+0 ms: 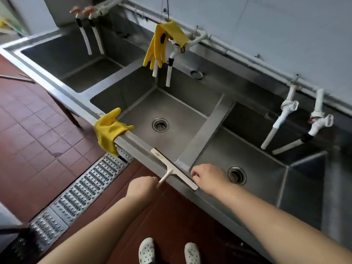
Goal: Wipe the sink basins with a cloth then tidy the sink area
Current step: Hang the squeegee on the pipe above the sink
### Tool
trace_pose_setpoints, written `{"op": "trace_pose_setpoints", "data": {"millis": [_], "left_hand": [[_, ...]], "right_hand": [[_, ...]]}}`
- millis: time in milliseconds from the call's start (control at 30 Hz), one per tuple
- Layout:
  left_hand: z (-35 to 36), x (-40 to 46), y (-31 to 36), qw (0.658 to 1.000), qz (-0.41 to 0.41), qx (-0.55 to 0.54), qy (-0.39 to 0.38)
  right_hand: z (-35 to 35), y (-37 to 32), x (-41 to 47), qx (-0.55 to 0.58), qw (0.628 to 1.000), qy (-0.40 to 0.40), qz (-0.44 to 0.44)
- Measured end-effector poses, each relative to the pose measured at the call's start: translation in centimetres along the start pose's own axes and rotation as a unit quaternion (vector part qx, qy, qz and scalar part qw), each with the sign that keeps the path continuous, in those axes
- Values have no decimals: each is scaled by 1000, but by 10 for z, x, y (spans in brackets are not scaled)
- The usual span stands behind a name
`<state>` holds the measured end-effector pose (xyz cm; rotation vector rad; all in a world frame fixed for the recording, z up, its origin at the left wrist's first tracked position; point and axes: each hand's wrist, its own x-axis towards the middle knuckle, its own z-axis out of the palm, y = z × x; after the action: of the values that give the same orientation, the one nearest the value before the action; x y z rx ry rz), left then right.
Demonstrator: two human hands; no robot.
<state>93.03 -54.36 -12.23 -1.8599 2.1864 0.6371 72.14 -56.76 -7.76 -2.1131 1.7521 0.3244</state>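
Head: left hand grips squeegee handle.

— Where's the squeegee?
— On the sink's front rim, before the divider between middle basin and right basin; one glove lies left of it on that rim
— The other glove?
— Hanging on the taps behind the middle basin

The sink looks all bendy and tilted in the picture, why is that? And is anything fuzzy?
Head view: the wide-angle lens curves the sink's front rim and tilts the wall. Head view: soft daylight, dull sheen on steel, no harsh glare. Head view: the taps top left look smeared, while the squeegee and both hands stay fairly sharp.
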Motion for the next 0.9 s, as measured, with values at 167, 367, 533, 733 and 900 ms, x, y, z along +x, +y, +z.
{"op": "trace_pose_setpoints", "data": {"millis": [167, 367, 533, 733, 900], "left_hand": [[-28, 13, 8, 993, 79, 5, 88], [-61, 22, 58, 954, 243, 36, 170], [-71, 31, 122, 882, 402, 84, 231], [-68, 21, 218, 842, 492, 75, 208], [-72, 10, 303, 838, 497, 92, 206]], "right_hand": [[2, -1, -12, 27, 998, 52, 19], [-11, 14, -34, 100, 979, 173, 41], [-20, 56, -77, 90, 970, 208, 84], [-9, 125, -140, 56, 956, 186, 221], [-9, 206, -209, 127, 909, 206, 341]]}}
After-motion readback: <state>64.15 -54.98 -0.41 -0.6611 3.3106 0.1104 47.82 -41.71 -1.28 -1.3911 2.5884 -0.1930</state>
